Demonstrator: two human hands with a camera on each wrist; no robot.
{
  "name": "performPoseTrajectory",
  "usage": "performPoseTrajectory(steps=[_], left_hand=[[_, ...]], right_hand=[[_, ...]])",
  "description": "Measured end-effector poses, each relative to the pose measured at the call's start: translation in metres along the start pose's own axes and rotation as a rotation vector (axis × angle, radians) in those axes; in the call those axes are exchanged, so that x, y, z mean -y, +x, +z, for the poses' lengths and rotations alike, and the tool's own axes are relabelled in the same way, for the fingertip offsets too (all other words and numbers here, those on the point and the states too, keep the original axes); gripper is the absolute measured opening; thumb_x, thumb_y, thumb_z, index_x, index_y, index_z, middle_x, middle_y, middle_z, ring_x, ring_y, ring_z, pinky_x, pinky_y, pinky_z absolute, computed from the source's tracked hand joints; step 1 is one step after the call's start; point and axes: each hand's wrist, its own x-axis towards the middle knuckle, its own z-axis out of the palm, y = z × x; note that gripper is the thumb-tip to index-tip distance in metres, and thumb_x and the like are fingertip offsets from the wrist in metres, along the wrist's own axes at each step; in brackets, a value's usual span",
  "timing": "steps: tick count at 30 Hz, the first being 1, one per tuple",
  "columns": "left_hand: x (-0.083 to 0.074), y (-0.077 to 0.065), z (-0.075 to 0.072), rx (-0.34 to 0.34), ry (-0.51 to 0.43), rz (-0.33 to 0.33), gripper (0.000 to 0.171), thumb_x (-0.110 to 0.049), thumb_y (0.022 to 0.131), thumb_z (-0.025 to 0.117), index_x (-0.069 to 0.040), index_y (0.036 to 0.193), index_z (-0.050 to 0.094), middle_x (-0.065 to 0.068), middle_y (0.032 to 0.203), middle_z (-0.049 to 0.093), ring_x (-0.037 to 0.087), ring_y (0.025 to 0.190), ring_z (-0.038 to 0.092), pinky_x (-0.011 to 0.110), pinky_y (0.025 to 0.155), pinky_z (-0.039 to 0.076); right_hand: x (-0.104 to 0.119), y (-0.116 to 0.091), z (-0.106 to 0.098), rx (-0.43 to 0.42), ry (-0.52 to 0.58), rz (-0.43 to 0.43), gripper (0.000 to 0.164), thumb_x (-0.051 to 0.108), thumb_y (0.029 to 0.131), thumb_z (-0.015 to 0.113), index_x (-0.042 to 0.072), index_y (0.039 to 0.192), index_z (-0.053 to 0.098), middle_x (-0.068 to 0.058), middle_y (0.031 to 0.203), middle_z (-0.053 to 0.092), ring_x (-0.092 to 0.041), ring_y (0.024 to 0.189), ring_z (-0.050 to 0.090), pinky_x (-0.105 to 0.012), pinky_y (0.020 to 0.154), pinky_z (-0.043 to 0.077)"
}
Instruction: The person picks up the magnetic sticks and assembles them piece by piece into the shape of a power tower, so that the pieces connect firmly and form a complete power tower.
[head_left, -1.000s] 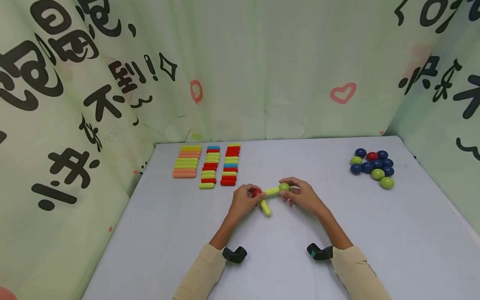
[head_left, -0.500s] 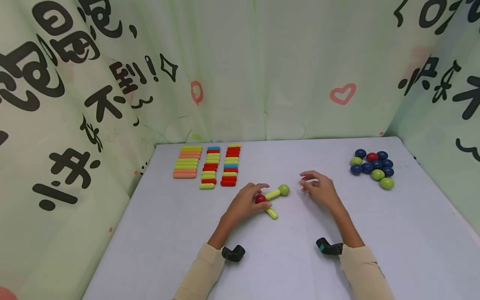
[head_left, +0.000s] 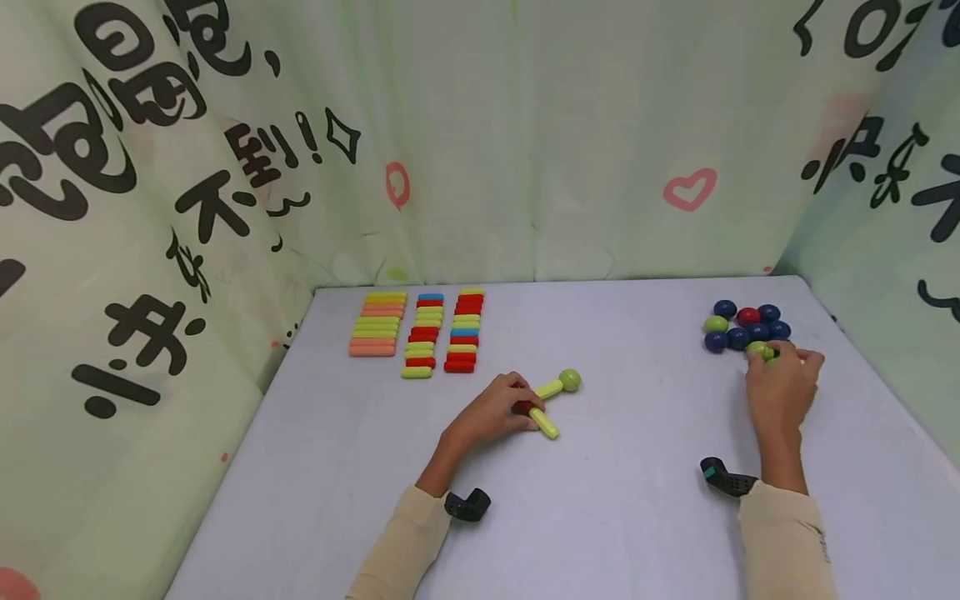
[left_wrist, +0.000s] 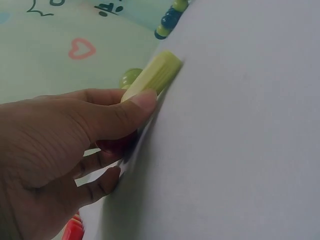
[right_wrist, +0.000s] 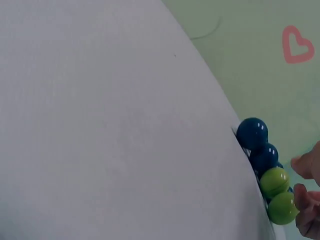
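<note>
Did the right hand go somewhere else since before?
Yes, it moved right. In the head view, the right hand was left of the pink heart on the curtain; now it's right of it.

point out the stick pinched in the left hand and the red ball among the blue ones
Yellow-green stick [left_wrist: 156, 73]: left wrist view, on its uncovered length.
Red ball [head_left: 748, 317]: head view, middle of its visible surface.

Right grip by glossy green balls, blue balls, pink heart, white tabletop
</note>
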Motion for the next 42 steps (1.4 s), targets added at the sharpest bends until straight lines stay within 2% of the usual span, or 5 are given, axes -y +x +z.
performPoseTrajectory(steps=[8, 19, 26, 35, 42], left_hand=[[0.003, 0.001, 0.003, -0.011, 0.008, 0.020, 0.029, -0.027, 0.086, 0.075, -0.024, 0.115, 0.072, 0.000, 0.118, 0.056, 0.014, 0.112, 0.048, 0.019, 0.088, 0.048], [0.006, 0.001, 0.001, -0.034, 0.002, 0.040, 0.028, -0.029, 0.085, 0.076, -0.018, 0.110, 0.071, 0.002, 0.123, 0.055, 0.014, 0.115, 0.049, 0.022, 0.096, 0.048], [0.006, 0.000, 0.001, -0.056, 0.005, 0.036, 0.028, -0.031, 0.086, 0.075, -0.017, 0.109, 0.071, 0.003, 0.127, 0.055, 0.016, 0.118, 0.050, 0.025, 0.098, 0.049], [0.002, 0.000, 0.004, -0.117, 0.001, 0.010, 0.027, -0.034, 0.086, 0.074, -0.016, 0.106, 0.070, 0.002, 0.121, 0.057, 0.014, 0.111, 0.052, 0.023, 0.092, 0.050], [-0.002, 0.001, 0.009, -0.184, 0.017, -0.042, 0.025, -0.036, 0.086, 0.074, -0.018, 0.103, 0.070, 0.001, 0.116, 0.059, 0.013, 0.106, 0.053, 0.022, 0.088, 0.050]], right_hand=[[-0.016, 0.004, -0.010, 0.131, -0.167, 0.044, 0.049, 0.016, 0.100, 0.047, -0.013, 0.140, 0.039, -0.040, 0.137, 0.034, -0.059, 0.118, 0.041, -0.065, 0.096, 0.035], [-0.005, -0.018, -0.008, 0.256, -0.223, -0.114, 0.051, 0.028, 0.095, 0.058, -0.013, 0.124, 0.049, -0.037, 0.114, 0.048, -0.049, 0.098, 0.048, -0.056, 0.072, 0.042], [0.031, -0.035, 0.013, 0.479, -0.079, -0.409, 0.043, 0.029, 0.095, 0.062, -0.005, 0.121, 0.057, -0.032, 0.113, 0.060, -0.037, 0.093, 0.060, -0.037, 0.068, 0.050], [0.067, -0.070, 0.047, 0.901, 0.207, -0.487, 0.036, 0.017, 0.091, 0.070, -0.001, 0.119, 0.057, -0.024, 0.113, 0.058, -0.015, 0.069, 0.063, -0.027, 0.056, 0.054], [0.083, -0.097, 0.065, 1.092, 0.300, -0.571, 0.034, 0.019, 0.087, 0.074, 0.001, 0.111, 0.059, -0.020, 0.108, 0.059, -0.012, 0.063, 0.059, -0.028, 0.050, 0.052]])
